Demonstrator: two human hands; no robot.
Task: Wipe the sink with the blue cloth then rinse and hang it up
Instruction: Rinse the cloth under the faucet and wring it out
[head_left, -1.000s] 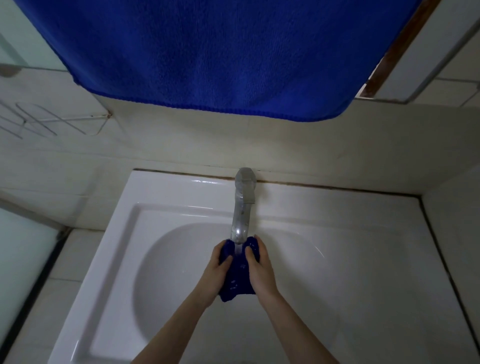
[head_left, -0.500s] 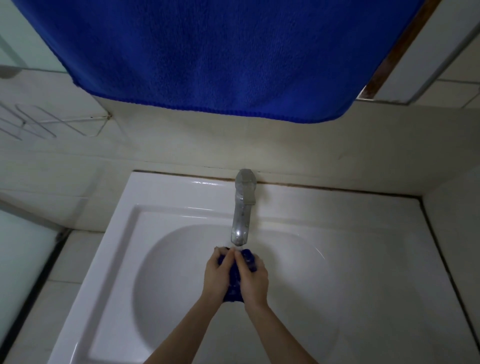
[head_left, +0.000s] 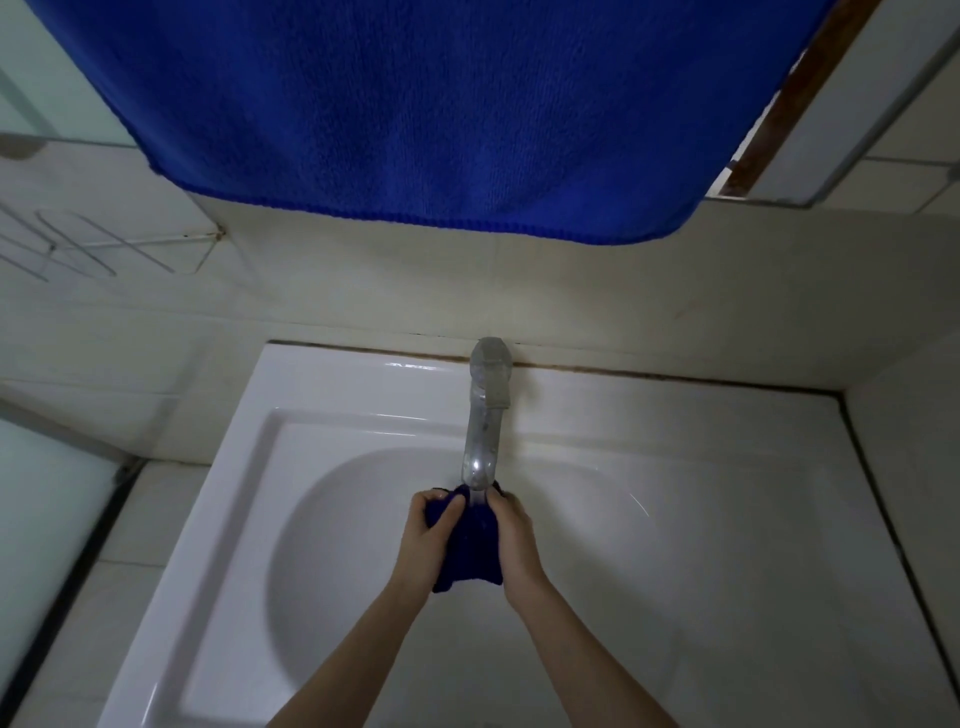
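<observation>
A small dark blue cloth (head_left: 471, 551) hangs bunched between my two hands over the white sink (head_left: 322, 415), right under the spout of the metal tap (head_left: 485, 421). Water runs from the spout onto the cloth's top. My left hand (head_left: 428, 540) grips the cloth's left side with thumb and fingers curled over its upper edge. My right hand (head_left: 514, 545) holds the right side, fingers wrapped behind the cloth. Its lower corners dangle below my wrists.
A large blue towel (head_left: 415, 104) hangs overhead along the tiled wall. A wire rack (head_left: 93, 244) is fixed to the wall at the left. A frosted glass panel (head_left: 36, 519) stands at the left edge, and a tiled side wall (head_left: 914, 467) borders the sink's right.
My hands were pressed together squeezing the cloth half a second ago; now they have drawn apart, spreading it under the running water.
</observation>
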